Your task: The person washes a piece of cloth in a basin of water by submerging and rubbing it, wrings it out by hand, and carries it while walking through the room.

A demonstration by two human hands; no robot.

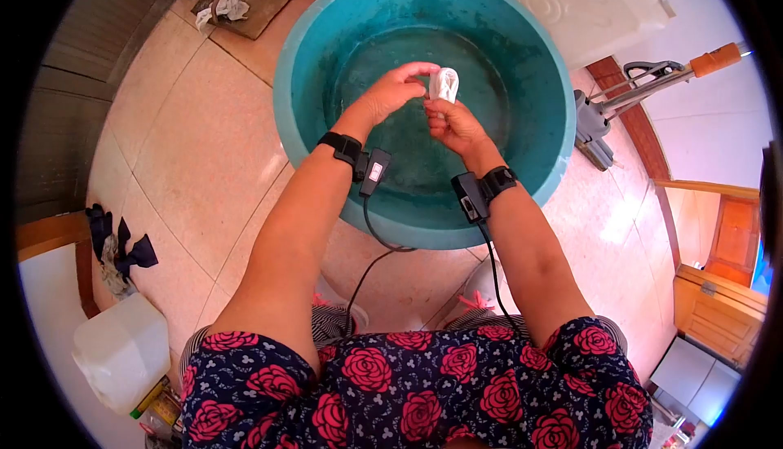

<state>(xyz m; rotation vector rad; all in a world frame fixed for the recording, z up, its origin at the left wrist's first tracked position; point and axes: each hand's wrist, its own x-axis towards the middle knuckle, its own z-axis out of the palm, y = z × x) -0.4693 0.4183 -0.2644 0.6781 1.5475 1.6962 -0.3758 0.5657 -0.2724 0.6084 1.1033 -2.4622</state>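
Note:
A small rolled or folded white item is held up over the large teal tub. My right hand is closed round its lower end. Close at its left side is my left hand, with thumb and fingers bent toward the item; the index fingertip is at its top edge. Dark wet-looking marks show on the tub's bottom beneath both hands. Each wrist wears a black strap with a small cabled device.
A mop-like tool with an orange grip leans at the right, near a pale panel. Dark cloths and a white plastic jug are at the left. A board with a rag lies at the upper left.

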